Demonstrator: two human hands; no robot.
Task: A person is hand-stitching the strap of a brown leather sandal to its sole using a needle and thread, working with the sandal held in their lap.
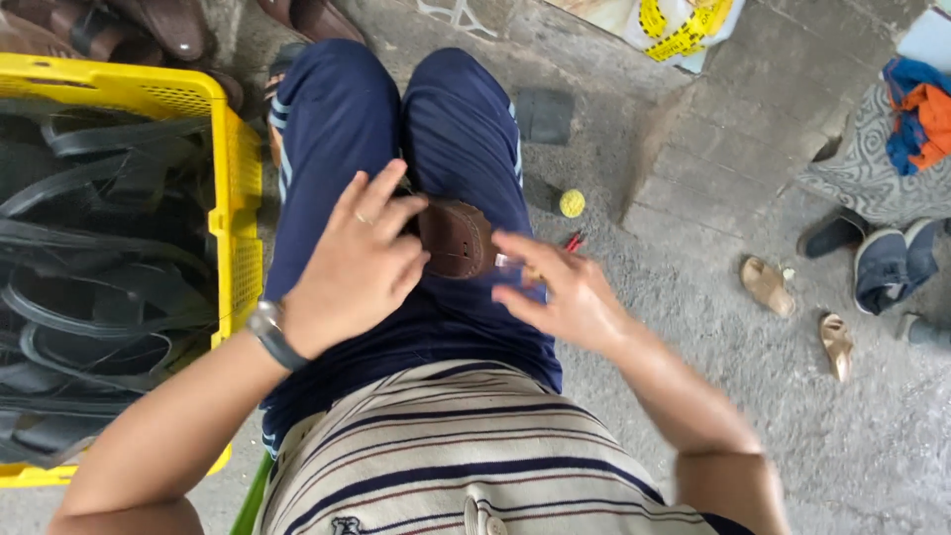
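Resting across the lap on dark blue trousers (337,129): brown leather sandal sole, rounded end (458,238), long axis roughly left-right, rounded end toward right hand (560,292). Left hand (357,267) draped over far part, fingers (381,203) loosely curled, pinning it steady (grip hidden). Right fingers spread, blurred; hold undeterminable. Yellow plastic crate (236,168) at left.

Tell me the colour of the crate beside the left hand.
Yellow crate, seen best in the head view.

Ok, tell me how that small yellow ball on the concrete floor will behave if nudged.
The small yellow ball is round and lies free on the concrete floor, so it would probably roll off. It looks light for its size. Its dimpled surface may grip slightly.
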